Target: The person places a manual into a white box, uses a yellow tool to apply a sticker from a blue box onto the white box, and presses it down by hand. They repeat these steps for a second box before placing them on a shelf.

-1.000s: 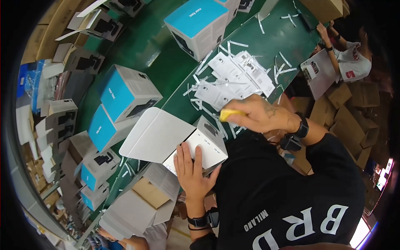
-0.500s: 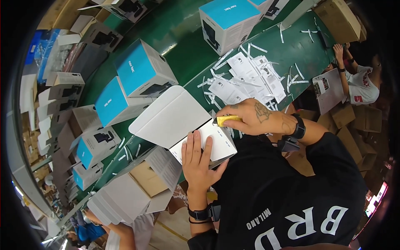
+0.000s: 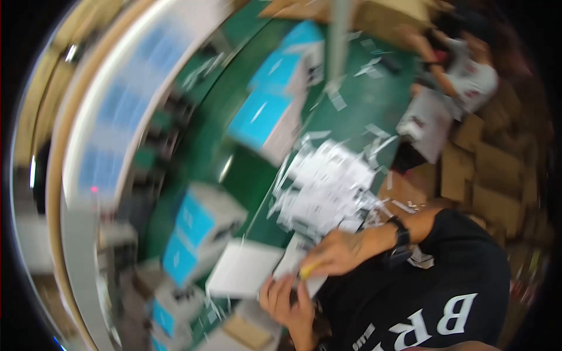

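Observation:
A white carton (image 3: pixel 293 254) with its broad lid flap (image 3: pixel 243 270) folded out to the left lies in front of me, blurred by motion. My right hand (image 3: pixel 336 255) is closed around a small yellow tool (image 3: pixel 309 269), low over the carton's right side; its exact kind is not clear. With bent fingers, my left hand (image 3: pixel 288 301) grips the carton's near edge just left of the tool. Above my right hand spreads a heap of white printed leaflets (image 3: pixel 325 181).
Blue-topped cartons (image 3: pixel 257 117) stand farther up the green table (image 3: pixel 374 88), others (image 3: pixel 190 219) at left. Paper strips (image 3: pixel 377 140) lie about. A grey post (image 3: pixel 338 47) rises at the back. Another person (image 3: pixel 468 76) works at the far right, near brown cardboard boxes (image 3: pixel 497 175).
The view has swung, so the table and cartons sit lower and a curved shelf shows at left. My left fingers have gone from lying flat on the carton to bending at its edge.

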Demonstrator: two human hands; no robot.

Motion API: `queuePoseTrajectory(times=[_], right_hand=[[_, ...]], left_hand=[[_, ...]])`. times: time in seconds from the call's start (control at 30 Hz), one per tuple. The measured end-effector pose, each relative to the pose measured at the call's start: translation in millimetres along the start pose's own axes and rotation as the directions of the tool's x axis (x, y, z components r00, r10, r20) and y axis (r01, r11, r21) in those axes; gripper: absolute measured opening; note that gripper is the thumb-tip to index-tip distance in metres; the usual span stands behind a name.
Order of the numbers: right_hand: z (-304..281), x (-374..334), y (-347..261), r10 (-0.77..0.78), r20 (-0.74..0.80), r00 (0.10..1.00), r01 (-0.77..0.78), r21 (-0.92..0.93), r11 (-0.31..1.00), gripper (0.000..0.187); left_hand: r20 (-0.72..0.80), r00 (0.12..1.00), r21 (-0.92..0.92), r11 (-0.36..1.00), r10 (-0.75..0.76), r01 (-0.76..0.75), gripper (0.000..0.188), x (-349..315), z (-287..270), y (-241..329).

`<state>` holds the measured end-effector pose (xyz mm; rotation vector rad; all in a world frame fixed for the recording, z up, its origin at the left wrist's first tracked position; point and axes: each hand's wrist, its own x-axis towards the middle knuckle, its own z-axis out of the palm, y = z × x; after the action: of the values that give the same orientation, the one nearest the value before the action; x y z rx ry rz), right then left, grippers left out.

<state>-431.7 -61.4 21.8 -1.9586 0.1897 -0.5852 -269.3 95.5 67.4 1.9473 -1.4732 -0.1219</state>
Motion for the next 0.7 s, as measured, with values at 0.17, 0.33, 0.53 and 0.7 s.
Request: queuePoseTrajectory(times=[0.17, 0.33, 0.53, 0.7], right_hand=[[3, -9, -16, -0.1, -0.075, 0.992, 0.099, -0.023, 0.995, 0.028], [-10, -25, -32, -0.089, -0.086, 0.992, 0.081, -0.095, 0.992, 0.026], [-33, -31, -41, -0.114, -0.134, 0.984, 0.115, -0.001, 0.993, 0.026], [-34, -33, -51, -0.131, -0.101, 0.986, 0.127, -0.05, 0.991, 0.026]], left_hand=[[0.085, 0.996, -0.104, 0.995, 0.006, 0.003, 0.006, -11, -11, 7], [0.243, 0.95, 0.069, 0.974, 0.195, -0.218, 0.007, 24, -30, 45], [0.217, 0.95, -0.134, 0.971, 0.224, -0.199, 0.01, 19, -21, 43], [0.305, 0.947, -0.27, 0.944, -0.104, 0.191, 0.013, -11, -18, 14]])
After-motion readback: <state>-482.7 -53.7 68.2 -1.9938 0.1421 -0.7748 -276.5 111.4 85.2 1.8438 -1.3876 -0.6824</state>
